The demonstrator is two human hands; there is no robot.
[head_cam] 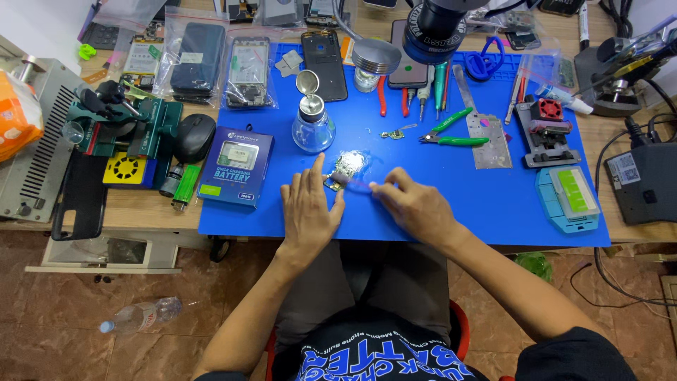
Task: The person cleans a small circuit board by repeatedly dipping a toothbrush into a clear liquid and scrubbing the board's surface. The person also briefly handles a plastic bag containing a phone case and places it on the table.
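My left hand (308, 209) lies flat on the blue work mat (458, 204), its fingertips pinning a small circuit board (333, 183). My right hand (412, 204) grips a thin pink-handled brush (356, 183) whose tip touches the board. Just behind the board is a wet shiny patch (350, 162) on the mat. A glass solvent bottle (312, 127) with its flip lid up stands a little behind my left hand.
A blue battery box (236, 166) and black mouse (194, 137) lie left. Green pliers (451, 134), tweezers, a metal ruler, a small clamp fixture (546, 130) and a teal case (568, 197) sit right. Bagged phones line the back; a microscope head (437, 28) overhangs.
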